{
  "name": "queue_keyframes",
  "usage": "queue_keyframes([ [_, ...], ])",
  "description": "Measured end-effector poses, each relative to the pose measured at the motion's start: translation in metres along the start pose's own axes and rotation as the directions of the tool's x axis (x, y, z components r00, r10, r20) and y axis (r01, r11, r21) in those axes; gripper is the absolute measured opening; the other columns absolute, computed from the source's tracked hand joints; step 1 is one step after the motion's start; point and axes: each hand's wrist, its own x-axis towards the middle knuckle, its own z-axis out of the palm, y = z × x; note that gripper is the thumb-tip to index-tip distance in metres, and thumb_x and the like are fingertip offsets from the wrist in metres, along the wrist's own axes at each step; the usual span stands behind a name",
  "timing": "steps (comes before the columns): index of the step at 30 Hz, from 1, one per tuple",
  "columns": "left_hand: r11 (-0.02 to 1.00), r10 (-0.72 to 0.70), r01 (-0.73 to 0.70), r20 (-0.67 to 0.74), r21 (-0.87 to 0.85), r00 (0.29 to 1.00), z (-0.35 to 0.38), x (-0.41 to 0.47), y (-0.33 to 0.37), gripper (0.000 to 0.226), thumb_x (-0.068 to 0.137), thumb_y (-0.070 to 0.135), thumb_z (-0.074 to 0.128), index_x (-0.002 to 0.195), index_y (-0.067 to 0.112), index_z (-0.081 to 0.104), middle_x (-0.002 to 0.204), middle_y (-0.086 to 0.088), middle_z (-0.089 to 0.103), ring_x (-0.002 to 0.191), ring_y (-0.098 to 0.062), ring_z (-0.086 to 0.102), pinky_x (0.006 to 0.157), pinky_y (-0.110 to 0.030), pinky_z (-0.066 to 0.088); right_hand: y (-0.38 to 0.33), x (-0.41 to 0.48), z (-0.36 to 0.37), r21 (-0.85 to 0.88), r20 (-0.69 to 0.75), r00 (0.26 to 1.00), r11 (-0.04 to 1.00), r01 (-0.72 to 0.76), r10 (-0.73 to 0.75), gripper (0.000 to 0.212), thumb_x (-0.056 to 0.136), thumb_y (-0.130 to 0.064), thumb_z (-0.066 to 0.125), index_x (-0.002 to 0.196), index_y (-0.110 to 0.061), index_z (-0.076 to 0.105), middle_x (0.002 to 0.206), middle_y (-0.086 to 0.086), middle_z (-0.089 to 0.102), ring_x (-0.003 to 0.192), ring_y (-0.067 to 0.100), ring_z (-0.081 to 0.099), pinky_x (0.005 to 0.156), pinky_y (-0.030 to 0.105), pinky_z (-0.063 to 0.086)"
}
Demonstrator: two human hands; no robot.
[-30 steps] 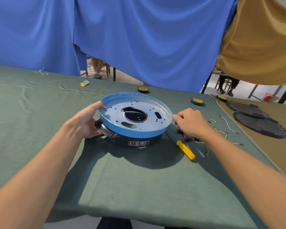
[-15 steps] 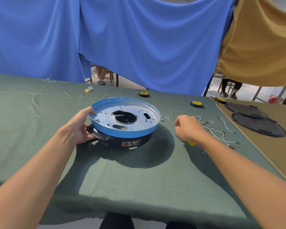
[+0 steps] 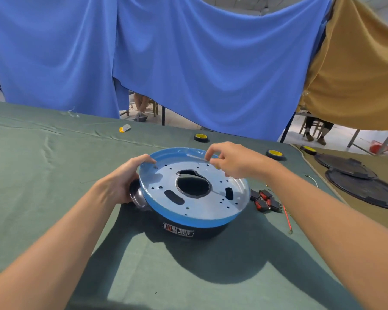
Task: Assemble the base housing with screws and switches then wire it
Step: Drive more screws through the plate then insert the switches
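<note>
Housing (image 3: 193,198) sits on the cloth (image 3: 54,175), left hand (image 3: 119,186) gripping its left side; right hand (image 3: 231,162) pinches a screwdriver (image 3: 196,157) over the far rim. Pinched so lightly, the tool could slip, scratching the housing or dropping through its centre hole (image 3: 193,186).

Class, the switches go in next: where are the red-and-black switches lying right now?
In the head view, the switches lie on the green cloth, just right of the base housing, beside a red wire.
</note>
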Motion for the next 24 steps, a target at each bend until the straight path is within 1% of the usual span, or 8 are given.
queue_keyframes([
  [3, 1.000, 0.017, -0.017, 0.070, 0.012, 0.997, 0.002, 0.009, 0.000, 0.058, 0.067, 0.056, 0.076, 0.105, 0.013, 0.072, 0.105, -0.014, 0.072, 0.084, -0.032, 0.069, 0.077, -0.043, 0.057, -0.008, 0.015, 0.000, -0.070, 0.114, 0.992, 0.996, 0.059, -0.050, 0.034, 0.099, -0.013, 0.049, 0.130, -0.023, 0.059, 0.110, -0.003, 0.061, 0.083, 0.013, 0.055, 0.066, 0.024, 0.043],
  [5, 0.999, 0.017, -0.020, 0.111, 0.025, 0.994, 0.004, 0.015, 0.001, 0.062, 0.067, 0.063, 0.076, 0.104, 0.014, 0.076, 0.110, -0.013, 0.072, 0.089, -0.032, 0.070, 0.076, -0.042, 0.058, -0.009, 0.024, -0.001, -0.049, 0.113, 0.991, 0.995, 0.082, -0.076, 0.037, 0.097, -0.012, 0.055, 0.131, -0.022, 0.060, 0.112, -0.004, 0.064, 0.081, 0.011, 0.058, 0.065, 0.021, 0.046],
  [7, 0.999, 0.008, -0.013, 0.142, 0.033, 0.990, 0.004, 0.020, 0.002, 0.062, 0.068, 0.067, 0.073, 0.100, 0.014, 0.078, 0.111, -0.014, 0.072, 0.090, -0.032, 0.071, 0.073, -0.041, 0.058, -0.009, 0.034, -0.001, 0.039, 0.017, 0.995, 0.994, 0.102, -0.102, 0.036, 0.091, -0.019, 0.066, 0.127, -0.022, 0.062, 0.102, -0.004, 0.068, 0.072, 0.006, 0.062, 0.058, 0.017, 0.048],
  [10, 0.999, 0.000, -0.006, 0.185, 0.033, 0.983, 0.002, 0.028, 0.003, 0.072, 0.071, 0.069, 0.071, 0.112, 0.011, 0.073, 0.117, -0.016, 0.070, 0.096, -0.033, 0.069, 0.084, -0.044, 0.056, -0.011, 0.047, -0.002, 0.256, -0.218, 0.974, 0.960, 0.117, -0.061, 0.034, 0.079, -0.024, 0.080, 0.110, -0.020, 0.068, 0.086, -0.002, 0.070, 0.065, 0.009, 0.060, 0.051, 0.016, 0.044],
  [12, 0.999, 0.002, -0.009, 0.204, 0.036, 0.979, 0.002, 0.034, 0.005, 0.075, 0.071, 0.068, 0.071, 0.119, 0.010, 0.070, 0.119, -0.016, 0.069, 0.098, -0.033, 0.068, 0.087, -0.044, 0.055, -0.014, 0.055, 0.000, 0.371, -0.347, 0.938, 0.917, 0.146, -0.009, 0.036, 0.074, -0.023, 0.083, 0.105, -0.017, 0.067, 0.082, 0.001, 0.069, 0.073, 0.015, 0.061, 0.061, 0.023, 0.048],
  [15, 0.999, 0.017, -0.026, 0.201, 0.043, 0.979, 0.002, 0.040, 0.004, 0.077, 0.069, 0.068, 0.072, 0.121, 0.012, 0.069, 0.119, -0.015, 0.070, 0.098, -0.033, 0.069, 0.087, -0.043, 0.056, -0.017, 0.068, 0.004, 0.505, -0.456, 0.889, 0.836, 0.217, 0.044, 0.032, 0.076, -0.020, 0.081, 0.101, -0.012, 0.063, 0.087, 0.010, 0.069, 0.085, 0.027, 0.065, 0.073, 0.037, 0.051],
  [19, 0.997, 0.029, -0.043, 0.194, 0.064, 0.980, 0.003, 0.044, 0.002, 0.078, 0.069, 0.072, 0.069, 0.121, 0.013, 0.068, 0.117, -0.014, 0.070, 0.098, -0.031, 0.069, 0.087, -0.042, 0.056, -0.020, 0.082, 0.013, 0.379, -0.527, 0.850, 0.887, 0.262, -0.026, 0.027, 0.089, -0.021, 0.067, 0.110, -0.014, 0.052, 0.094, 0.015, 0.064, 0.097, 0.040, 0.060, 0.086, 0.050, 0.051],
  [24, 0.994, 0.056, -0.075, 0.222, 0.077, 0.973, 0.002, 0.045, 0.001, 0.078, 0.074, 0.073, 0.064, 0.124, 0.014, 0.066, 0.121, -0.014, 0.069, 0.108, -0.033, 0.066, 0.094, -0.044, 0.053, -0.030, 0.087, 0.018, 0.234, -0.598, 0.783, 0.897, 0.375, -0.171, 0.023, 0.094, -0.018, 0.061, 0.114, -0.014, 0.051, 0.078, 0.014, 0.057, 0.074, 0.026, 0.063, 0.071, 0.039, 0.056],
])
